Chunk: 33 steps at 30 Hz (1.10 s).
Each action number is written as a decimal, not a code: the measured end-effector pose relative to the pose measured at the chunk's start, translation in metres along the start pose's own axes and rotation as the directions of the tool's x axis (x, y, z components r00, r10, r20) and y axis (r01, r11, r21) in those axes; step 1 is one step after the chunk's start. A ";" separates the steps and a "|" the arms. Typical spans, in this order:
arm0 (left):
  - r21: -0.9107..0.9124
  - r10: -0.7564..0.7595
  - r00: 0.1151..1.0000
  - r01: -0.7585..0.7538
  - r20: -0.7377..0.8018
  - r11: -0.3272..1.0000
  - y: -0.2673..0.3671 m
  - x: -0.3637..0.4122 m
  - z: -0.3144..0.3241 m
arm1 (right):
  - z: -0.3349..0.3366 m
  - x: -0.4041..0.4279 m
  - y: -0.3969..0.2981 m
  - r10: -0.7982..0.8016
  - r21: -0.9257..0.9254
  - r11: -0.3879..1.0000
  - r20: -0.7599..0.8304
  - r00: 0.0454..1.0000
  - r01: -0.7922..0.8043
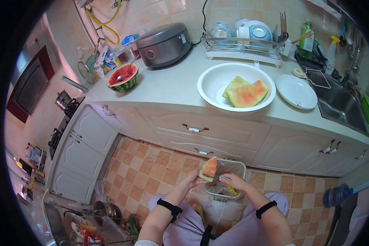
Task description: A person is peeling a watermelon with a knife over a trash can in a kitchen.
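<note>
My left hand (196, 179) holds a piece of watermelon rind (209, 169) with pinkish flesh on it, near the left edge of a lined trash bin (244, 172). In my right hand (236, 181) is a small tool with a light blue handle (225, 178); its working end is too unclear to name. Something yellow (232, 190) lies inside the bin. On the counter a white basin (209, 83) holds more pieces of watermelon rind (249, 93). A hollowed half watermelon (127, 83) with a spoon (120, 78) in it stands at the counter's left.
A rice cooker (164, 46), a dish rack (244, 55) with bowls and a white plate (296, 92) stand on the counter. The sink (341, 104) is at the right. Drawers and cupboards (203, 123) face me. Bags and a metal pot (107, 210) sit low at the left.
</note>
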<state>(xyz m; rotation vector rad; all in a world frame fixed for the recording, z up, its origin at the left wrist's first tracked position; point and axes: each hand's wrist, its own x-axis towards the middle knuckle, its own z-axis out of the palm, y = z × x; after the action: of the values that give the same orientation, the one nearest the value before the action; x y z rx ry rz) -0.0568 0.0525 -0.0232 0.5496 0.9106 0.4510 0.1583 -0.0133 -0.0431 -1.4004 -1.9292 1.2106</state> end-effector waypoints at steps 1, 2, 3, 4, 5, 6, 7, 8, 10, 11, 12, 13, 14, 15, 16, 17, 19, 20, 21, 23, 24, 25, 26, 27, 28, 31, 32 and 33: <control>0.016 -0.008 1.000 0.008 0.006 1.000 0.001 0.000 0.002 | 0.000 -0.001 0.002 0.001 -0.001 1.000 -0.001 1.000 -0.001; 0.033 -0.016 1.000 0.015 0.008 0.999 0.002 0.000 0.003 | 0.000 -0.001 0.001 -0.008 0.012 1.000 -0.007 1.000 0.008; 0.033 -0.015 1.000 0.015 0.006 0.999 0.002 -0.001 0.002 | 0.000 -0.001 0.000 -0.016 0.024 1.000 -0.014 1.000 0.017; 0.012 -0.009 1.000 0.010 -0.007 1.000 0.001 -0.001 0.002 | 0.001 0.000 -0.001 -0.017 0.026 1.000 -0.014 1.000 0.018; -0.008 -0.005 1.000 0.005 -0.016 1.000 0.001 0.000 0.003 | 0.000 0.001 -0.001 0.007 0.056 0.998 -0.011 1.000 -0.007; -0.008 -0.006 1.000 0.006 -0.014 1.000 0.000 0.001 0.005 | -0.001 0.001 -0.001 0.032 0.086 0.996 -0.007 0.999 -0.031; -0.019 0.017 0.999 -0.018 -0.049 1.000 -0.001 0.001 0.007 | -0.001 0.001 -0.002 0.034 0.085 0.996 -0.008 0.999 -0.033; -0.029 0.042 0.995 -0.045 -0.086 0.999 -0.001 0.002 0.008 | -0.001 0.000 -0.006 0.051 0.070 0.996 -0.048 0.998 -0.047; -0.017 0.069 0.993 -0.071 -0.099 0.997 -0.002 0.002 0.009 | 0.001 0.001 -0.007 0.066 0.055 0.997 -0.086 0.994 -0.061; -0.003 0.095 0.990 -0.096 -0.108 0.995 -0.002 0.002 0.010 | 0.003 0.002 -0.006 0.072 0.060 0.996 -0.107 0.992 -0.065; -0.002 0.094 0.990 -0.095 -0.106 0.996 -0.002 0.003 0.011 | 0.004 0.003 -0.005 0.077 0.065 0.995 -0.128 0.989 -0.069; 0.006 0.119 0.986 -0.119 -0.115 0.993 -0.003 0.003 0.013 | 0.005 0.003 -0.004 0.079 0.065 0.995 -0.129 0.988 -0.071; 0.013 0.145 0.981 -0.145 -0.127 0.989 -0.003 0.002 0.013 | 0.005 0.003 -0.007 0.099 0.043 0.995 -0.150 0.984 -0.094; 0.013 0.145 0.981 -0.145 -0.128 0.989 -0.004 0.002 0.014 | 0.005 0.003 -0.011 0.119 0.021 0.993 -0.172 0.978 -0.117; 0.015 0.164 0.974 -0.164 -0.157 0.986 -0.005 0.002 0.015 | 0.005 0.004 -0.013 0.118 0.022 0.993 -0.171 0.978 -0.116; 0.018 0.183 0.965 -0.183 -0.186 0.983 -0.005 0.002 0.015 | 0.005 0.005 -0.015 0.134 0.020 0.991 -0.173 0.976 -0.133; 0.015 0.191 0.964 -0.191 -0.187 0.981 -0.008 0.003 0.012 | 0.006 0.006 -0.017 0.148 0.018 0.989 -0.175 0.973 -0.147; 0.012 0.195 0.964 -0.196 -0.182 0.980 -0.007 0.002 0.015 | 0.005 0.006 -0.016 0.156 0.026 0.988 -0.172 0.973 -0.154; 0.012 0.194 0.964 -0.195 -0.180 0.981 -0.006 0.000 0.018 | 0.005 0.006 -0.015 0.164 0.034 0.986 -0.169 0.972 -0.161; -0.036 0.233 0.971 -0.236 -0.058 0.971 -0.002 -0.005 0.024 | 0.007 0.009 -0.005 0.171 0.070 0.984 -0.156 0.973 -0.162; -0.036 0.232 0.971 -0.234 -0.056 0.971 0.001 -0.006 0.025 | 0.008 0.009 0.000 0.175 0.106 0.981 -0.143 0.974 -0.161; -0.017 0.188 0.982 -0.188 -0.010 0.982 0.004 -0.007 0.025 | 0.008 0.009 0.005 0.177 0.106 0.981 -0.145 0.973 -0.163; 0.004 0.146 0.989 -0.146 0.029 0.989 0.006 -0.009 0.023 | 0.009 0.010 0.005 0.185 0.137 0.976 -0.126 0.975 -0.168; 0.003 0.147 0.989 -0.148 0.025 0.989 0.006 -0.010 0.020 | 0.010 0.011 0.005 0.194 0.168 0.970 -0.107 0.975 -0.174; 0.075 0.154 0.987 -0.157 0.044 0.985 0.005 -0.010 0.016 | 0.011 0.012 0.005 0.191 0.168 0.971 -0.104 0.976 -0.172; 0.109 0.147 0.988 -0.151 0.047 0.982 0.004 -0.008 0.017 | 0.013 0.013 0.012 0.187 0.157 0.973 -0.112 0.976 -0.168; 0.071 0.136 0.990 -0.138 0.024 0.988 0.003 -0.008 0.018 | 0.013 0.014 0.015 0.174 0.175 0.973 -0.113 0.978 -0.153; 0.070 0.136 0.991 -0.137 0.022 0.988 0.002 -0.007 0.018 | 0.013 0.014 0.017 0.161 0.193 0.971 -0.114 0.980 -0.138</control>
<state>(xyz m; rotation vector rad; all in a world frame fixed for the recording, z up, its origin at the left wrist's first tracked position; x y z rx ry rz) -0.0461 0.0453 -0.0091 0.6829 0.8781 0.5378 0.1513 -0.0040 -0.0658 -1.5073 -1.6050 1.2975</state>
